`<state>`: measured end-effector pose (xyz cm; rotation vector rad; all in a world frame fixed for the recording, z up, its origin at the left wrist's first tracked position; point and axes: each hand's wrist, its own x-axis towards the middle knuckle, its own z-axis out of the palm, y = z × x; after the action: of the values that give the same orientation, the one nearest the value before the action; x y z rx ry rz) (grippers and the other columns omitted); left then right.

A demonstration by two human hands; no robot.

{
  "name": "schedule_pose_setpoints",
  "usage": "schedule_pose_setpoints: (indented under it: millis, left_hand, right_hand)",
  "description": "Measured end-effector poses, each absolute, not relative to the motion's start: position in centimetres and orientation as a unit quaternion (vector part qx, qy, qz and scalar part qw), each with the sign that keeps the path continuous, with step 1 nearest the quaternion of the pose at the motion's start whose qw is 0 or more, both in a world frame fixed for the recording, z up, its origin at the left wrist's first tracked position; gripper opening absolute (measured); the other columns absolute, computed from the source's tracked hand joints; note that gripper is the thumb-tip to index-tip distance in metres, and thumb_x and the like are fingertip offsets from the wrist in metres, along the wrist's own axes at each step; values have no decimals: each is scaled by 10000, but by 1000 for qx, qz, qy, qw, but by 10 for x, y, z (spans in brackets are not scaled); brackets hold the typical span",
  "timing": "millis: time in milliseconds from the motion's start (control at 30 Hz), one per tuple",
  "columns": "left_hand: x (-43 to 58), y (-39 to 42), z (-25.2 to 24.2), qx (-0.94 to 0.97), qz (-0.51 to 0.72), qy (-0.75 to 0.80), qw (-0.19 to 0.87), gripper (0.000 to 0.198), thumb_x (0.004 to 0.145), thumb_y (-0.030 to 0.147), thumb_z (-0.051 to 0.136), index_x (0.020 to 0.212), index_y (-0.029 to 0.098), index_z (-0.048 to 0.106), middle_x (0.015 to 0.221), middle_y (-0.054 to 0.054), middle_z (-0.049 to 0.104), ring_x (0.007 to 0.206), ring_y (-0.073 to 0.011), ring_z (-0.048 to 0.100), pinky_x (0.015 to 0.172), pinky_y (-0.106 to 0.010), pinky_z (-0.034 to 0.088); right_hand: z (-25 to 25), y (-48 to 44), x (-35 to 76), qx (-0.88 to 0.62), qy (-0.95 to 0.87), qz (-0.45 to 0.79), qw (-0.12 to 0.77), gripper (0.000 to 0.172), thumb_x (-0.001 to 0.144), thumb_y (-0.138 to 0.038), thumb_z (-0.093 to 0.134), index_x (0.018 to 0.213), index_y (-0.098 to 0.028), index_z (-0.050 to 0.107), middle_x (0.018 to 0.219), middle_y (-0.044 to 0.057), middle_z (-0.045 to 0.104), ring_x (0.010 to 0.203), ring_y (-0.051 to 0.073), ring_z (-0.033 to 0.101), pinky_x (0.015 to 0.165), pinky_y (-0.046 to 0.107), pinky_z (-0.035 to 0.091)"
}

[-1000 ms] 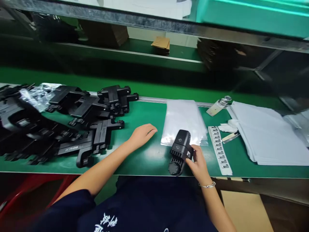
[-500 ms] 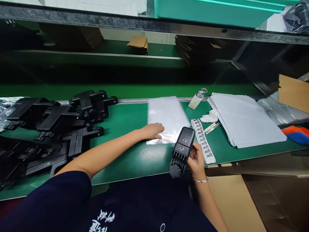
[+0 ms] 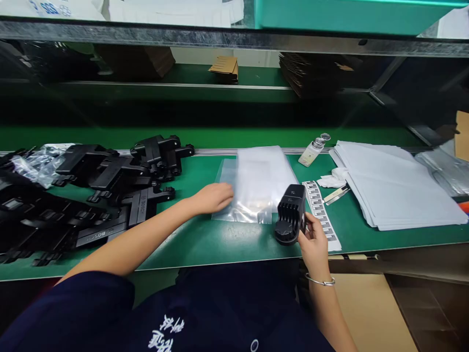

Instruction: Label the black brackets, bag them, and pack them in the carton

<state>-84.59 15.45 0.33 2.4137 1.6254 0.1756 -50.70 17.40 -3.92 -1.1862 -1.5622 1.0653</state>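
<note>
My right hand (image 3: 313, 240) grips a black plastic part (image 3: 290, 218) with ribbed fins and a round knob, held over the green bench near its front edge. My left hand (image 3: 213, 197) pinches the left edge of a clear plastic bag (image 3: 245, 195), pulled a little off the stack of clear bags (image 3: 267, 168) behind it. The black part sits just right of that bag. A strip of printed labels (image 3: 321, 214) lies beside my right hand.
A heap of black plastic brackets (image 3: 91, 195) covers the left of the green bench (image 3: 220, 239). A small glass bottle (image 3: 311, 150), white scraps and a stack of white sheets (image 3: 392, 186) lie on the right. A metal shelf rail (image 3: 234, 36) runs overhead, with cardboard behind.
My left hand reached to the bag stack and drew one clear bag leftward. My right hand turned the black part and brought it closer to the bag.
</note>
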Motion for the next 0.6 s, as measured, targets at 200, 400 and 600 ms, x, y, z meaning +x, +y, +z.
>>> schedule_pose_setpoints:
  millis: [200,400,600]
  left_hand:
    - [-815,81,-50,868,65,434,232,743,903,621,433,1508,218,278,1531,-142,363,1421,-290,331,1160,-457,240]
    - [-790,79,-69,842,64,492,212,678,926,568,429,1491,207,328,1516,-153,381,1417,-299,340,1171,-510,198]
    - [-788,85,-69,828,65,525,186,601,945,486,442,1464,191,370,1499,-165,407,1408,-324,348,1148,-586,206]
  right_hand:
    - [-42,180,-509,-470,-673,378,429,481,807,-391,676,1232,-209,544,1149,119,583,1062,252,603,918,456,535]
    - [-9,172,-526,-424,-805,194,367,452,832,-372,669,1246,-241,545,1099,110,598,1039,282,584,885,484,526]
    - [11,160,-533,-307,-887,58,340,560,888,-232,600,1414,-270,409,1128,110,630,1095,281,593,992,487,478]
